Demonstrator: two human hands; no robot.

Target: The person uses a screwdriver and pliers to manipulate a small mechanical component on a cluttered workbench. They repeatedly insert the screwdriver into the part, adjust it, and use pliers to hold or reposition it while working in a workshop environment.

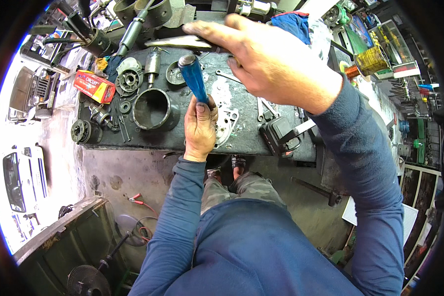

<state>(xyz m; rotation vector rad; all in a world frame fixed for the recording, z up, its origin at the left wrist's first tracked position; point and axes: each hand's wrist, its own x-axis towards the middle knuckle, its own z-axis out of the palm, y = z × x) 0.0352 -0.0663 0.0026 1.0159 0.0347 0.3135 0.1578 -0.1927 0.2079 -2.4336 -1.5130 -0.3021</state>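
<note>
My left hand (200,129) grips an upright blue screwdriver handle (194,79) above a silver metal housing (226,126). Raised at the upper right of the handle, my right hand (261,61) has one finger stretched out and others bent; motion blurs the fingertips, and I cannot tell whether they hold the pale flat object (192,43) behind them. On the dark bench (251,143) around my hands lie a black cylinder (151,109), a round flanged part (129,76) and several wrenches (226,76).
A red-and-yellow box (94,87), a power tool (276,136) and more parts crowd the bench. A yellow spool (371,62) sits at right. Below are my feet (238,165), red clamp cables (143,204) and a fan (88,280). Vehicles (22,180) stand outside at left.
</note>
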